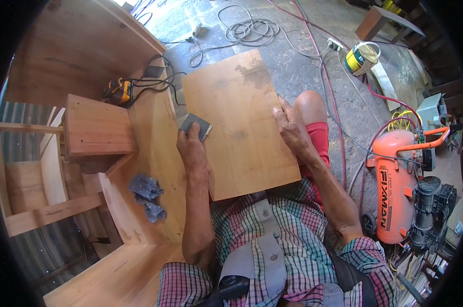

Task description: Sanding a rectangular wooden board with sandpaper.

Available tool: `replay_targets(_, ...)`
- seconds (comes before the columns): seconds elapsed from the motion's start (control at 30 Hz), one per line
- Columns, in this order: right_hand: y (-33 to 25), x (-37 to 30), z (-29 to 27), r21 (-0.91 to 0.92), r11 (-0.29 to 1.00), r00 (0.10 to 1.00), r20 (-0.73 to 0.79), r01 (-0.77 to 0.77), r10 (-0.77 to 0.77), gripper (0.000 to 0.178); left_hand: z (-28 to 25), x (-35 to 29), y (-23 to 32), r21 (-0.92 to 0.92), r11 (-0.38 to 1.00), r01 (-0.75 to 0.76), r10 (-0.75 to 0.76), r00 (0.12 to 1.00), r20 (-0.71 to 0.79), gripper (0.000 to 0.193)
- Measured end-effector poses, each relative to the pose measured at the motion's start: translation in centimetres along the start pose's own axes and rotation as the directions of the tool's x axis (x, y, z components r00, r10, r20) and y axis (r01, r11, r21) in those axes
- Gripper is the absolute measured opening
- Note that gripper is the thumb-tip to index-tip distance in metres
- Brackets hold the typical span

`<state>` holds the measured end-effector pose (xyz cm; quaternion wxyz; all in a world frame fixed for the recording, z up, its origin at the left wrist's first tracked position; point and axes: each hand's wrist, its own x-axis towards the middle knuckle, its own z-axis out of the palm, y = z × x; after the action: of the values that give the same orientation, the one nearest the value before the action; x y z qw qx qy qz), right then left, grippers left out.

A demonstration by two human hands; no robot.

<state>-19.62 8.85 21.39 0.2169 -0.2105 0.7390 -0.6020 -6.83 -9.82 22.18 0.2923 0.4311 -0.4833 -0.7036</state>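
Observation:
A flat wooden board (244, 148) leans across my lap, its upper part marked by a dark stain. My left hand (191, 151) is closed on a piece of dark grey sandpaper (203, 124) at the board's left edge, thumb on top. Whether the sandpaper wraps a block, I cannot tell. On the opposite edge, my right hand (292, 125) grips the board, thumb on its face and the other fingers partly hidden at the side.
To my left stands a wooden cabinet frame (160, 123) bearing a yellow-black power tool (120, 91) and a crumpled blue cloth (147, 197). At right is an orange air compressor (395, 189). A paint can (362, 59), coiled cable (249, 31) and red hose (339, 123) lie on the floor.

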Motion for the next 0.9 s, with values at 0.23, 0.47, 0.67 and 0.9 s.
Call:
replay_targets(0.23,1.0,0.0,-0.5,-0.025,1.000,0.998,-0.054,-0.019,0.017,0.050,0.2,1.3,-0.3,-0.019,0.999,-0.037,0.038,0.994,0.099,0.021)
replay_targets(0.47,-0.2,-0.9,-1.2,-0.843,0.519,0.934,-0.058,0.143,-0.352,0.055,4.8,-2.5,2.4,0.455,0.730,-0.510,0.450,0.860,0.242,0.020)
replay_targets(0.67,0.0,0.4,-1.2,-0.895,0.330,0.903,0.155,0.300,-0.401,0.054,9.8,4.2,1.2,0.069,0.901,-0.429,0.387,0.865,0.320,0.019)
replay_targets(0.9,-0.7,6.3,-1.7,-0.938,0.271,0.919,0.101,0.216,-0.381,0.052,16.6,10.4,0.0,-0.094,0.893,-0.440,0.450,0.874,0.183,0.022)
